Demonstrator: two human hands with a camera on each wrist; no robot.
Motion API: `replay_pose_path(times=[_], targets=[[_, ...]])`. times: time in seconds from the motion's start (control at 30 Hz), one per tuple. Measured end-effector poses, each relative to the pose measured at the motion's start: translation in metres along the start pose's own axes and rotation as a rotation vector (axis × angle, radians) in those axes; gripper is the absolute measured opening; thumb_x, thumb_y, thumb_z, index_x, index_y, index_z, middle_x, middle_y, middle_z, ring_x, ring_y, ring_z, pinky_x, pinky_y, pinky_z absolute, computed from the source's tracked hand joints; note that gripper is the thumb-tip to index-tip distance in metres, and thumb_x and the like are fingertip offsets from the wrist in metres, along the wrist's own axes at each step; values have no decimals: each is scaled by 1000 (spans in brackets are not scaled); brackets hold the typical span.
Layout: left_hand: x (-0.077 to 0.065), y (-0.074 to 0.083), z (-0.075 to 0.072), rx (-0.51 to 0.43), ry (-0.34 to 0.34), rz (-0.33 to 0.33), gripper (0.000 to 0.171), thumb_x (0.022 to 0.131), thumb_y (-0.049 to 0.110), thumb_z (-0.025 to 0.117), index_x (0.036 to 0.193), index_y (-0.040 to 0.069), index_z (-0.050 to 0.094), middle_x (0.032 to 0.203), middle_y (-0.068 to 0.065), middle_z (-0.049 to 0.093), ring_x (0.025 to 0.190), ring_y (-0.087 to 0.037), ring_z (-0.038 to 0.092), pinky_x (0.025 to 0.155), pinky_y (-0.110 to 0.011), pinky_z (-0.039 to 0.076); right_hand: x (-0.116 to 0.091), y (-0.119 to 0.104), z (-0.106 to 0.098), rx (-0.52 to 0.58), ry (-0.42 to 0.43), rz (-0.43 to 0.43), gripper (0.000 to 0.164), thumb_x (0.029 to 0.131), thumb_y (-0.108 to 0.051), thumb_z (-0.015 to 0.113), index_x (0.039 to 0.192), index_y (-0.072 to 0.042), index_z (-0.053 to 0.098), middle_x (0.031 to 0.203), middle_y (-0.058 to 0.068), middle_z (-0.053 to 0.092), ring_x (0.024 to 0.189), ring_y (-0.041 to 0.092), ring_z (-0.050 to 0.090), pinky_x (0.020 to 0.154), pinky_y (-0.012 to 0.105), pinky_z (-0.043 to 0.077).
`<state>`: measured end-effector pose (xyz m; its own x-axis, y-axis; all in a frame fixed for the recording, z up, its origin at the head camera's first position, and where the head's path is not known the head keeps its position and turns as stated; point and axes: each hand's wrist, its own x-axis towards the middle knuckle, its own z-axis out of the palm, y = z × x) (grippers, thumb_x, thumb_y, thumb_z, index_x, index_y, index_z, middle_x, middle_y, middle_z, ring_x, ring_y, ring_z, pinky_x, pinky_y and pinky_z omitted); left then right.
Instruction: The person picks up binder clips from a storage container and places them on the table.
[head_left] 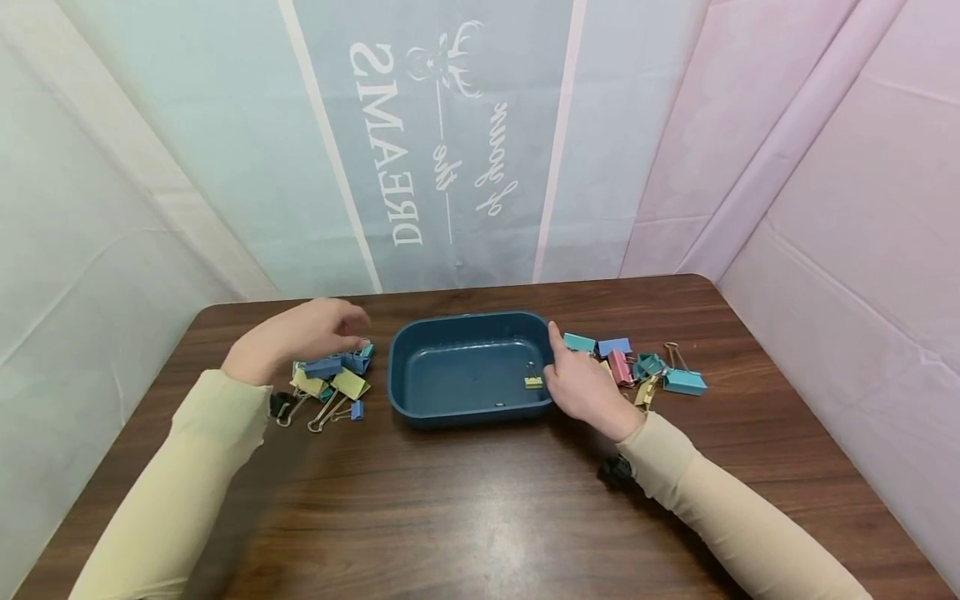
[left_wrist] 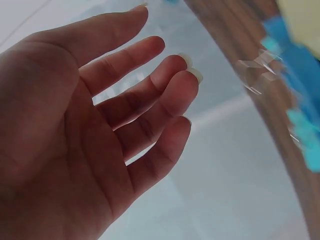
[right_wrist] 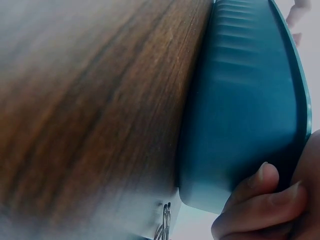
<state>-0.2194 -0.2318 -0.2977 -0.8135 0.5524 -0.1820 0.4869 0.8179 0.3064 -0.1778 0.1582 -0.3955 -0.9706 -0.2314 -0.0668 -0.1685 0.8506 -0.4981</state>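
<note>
A dark blue plastic bin stands on the wooden table, with a small yellow binder clip inside near its right end. My right hand grips the bin's right end, index finger along the rim; in the right wrist view its other fingers curl against the outer wall. Over the left pile of binder clips, my left hand hovers with loosely bent fingers. Its palm holds nothing in the left wrist view, where a blurred blue clip lies off to the side.
Right of the bin, partly behind my right hand, lies another pile of coloured binder clips, with a teal one at its outer edge. A printed cloth hangs behind the table's far edge, and pale cloth walls flank both sides.
</note>
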Motion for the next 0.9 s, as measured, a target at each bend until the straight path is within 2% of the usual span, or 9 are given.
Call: replay_pose_path(times=[0.13, 0.3, 0.43, 0.7, 0.9], targets=[[22, 23, -7, 19, -7, 64, 31, 97, 22, 66, 121, 4, 67, 89, 0, 66, 75, -14, 59, 76, -41, 50, 1, 0, 0, -2, 4, 1, 71, 101, -18, 46, 159, -4, 8, 54, 4, 50, 39, 20, 47, 37, 30, 36], [47, 56, -13, 5, -10, 94, 28, 98, 26, 64, 121, 10, 68, 95, 1, 67, 80, -15, 60, 80, -39, 50, 2, 0, 1, -6, 12, 5, 70, 101, -18, 46, 159, -4, 10, 55, 4, 51, 39, 21, 48, 37, 31, 37], [67, 77, -12, 2, 13, 162, 26, 99, 29, 63, 119, 15, 69, 94, 4, 65, 83, -15, 59, 79, -36, 49, 3, 1, 1, -12, 12, 7, 70, 101, -18, 46, 159, -4, 11, 56, 4, 51, 40, 21, 48, 38, 32, 37], [100, 102, 0, -66, 31, 230, 24, 99, 30, 61, 117, 16, 69, 95, 4, 66, 85, -15, 59, 78, -33, 50, 4, 0, 2, -11, 10, 16, 70, 101, -18, 47, 160, -5, 10, 57, 5, 51, 40, 21, 50, 38, 32, 40], [122, 111, 24, -89, 23, 262, 23, 99, 29, 62, 117, 15, 70, 95, 5, 66, 84, -13, 60, 78, -30, 51, 1, 0, 1, -11, -3, 24, 71, 101, -18, 46, 160, -5, 8, 56, 5, 51, 40, 20, 49, 38, 32, 39]])
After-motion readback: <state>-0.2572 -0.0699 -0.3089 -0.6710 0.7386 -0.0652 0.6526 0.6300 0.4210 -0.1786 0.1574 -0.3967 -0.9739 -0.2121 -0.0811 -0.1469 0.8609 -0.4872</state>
